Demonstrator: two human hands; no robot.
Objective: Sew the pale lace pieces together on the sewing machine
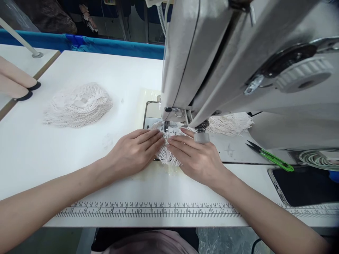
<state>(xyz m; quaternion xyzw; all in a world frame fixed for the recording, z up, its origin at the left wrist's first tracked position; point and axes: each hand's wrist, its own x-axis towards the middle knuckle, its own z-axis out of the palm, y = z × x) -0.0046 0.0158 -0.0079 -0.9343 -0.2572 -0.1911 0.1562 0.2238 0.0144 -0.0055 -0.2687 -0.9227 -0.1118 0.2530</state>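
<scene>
A piece of white lace [169, 155] lies under the presser foot [166, 126] of a sewing machine [196, 63]. My left hand [136, 150] rests flat with fingers stretched out, its fingertips on the lace's left edge. From the other side my right hand [197, 155] lies flat on the lace, fingers extended beside the needle area. Part of the lace is hidden under both hands and the machine head.
A pile of white lace [79, 105] lies on the table at left; another lace pile [229, 123] sits behind the right hand. Green thread snips [272, 158], a phone [307, 185] and a coiled tape [319, 158] are at right. A printed ruler [159, 210] runs along the front edge.
</scene>
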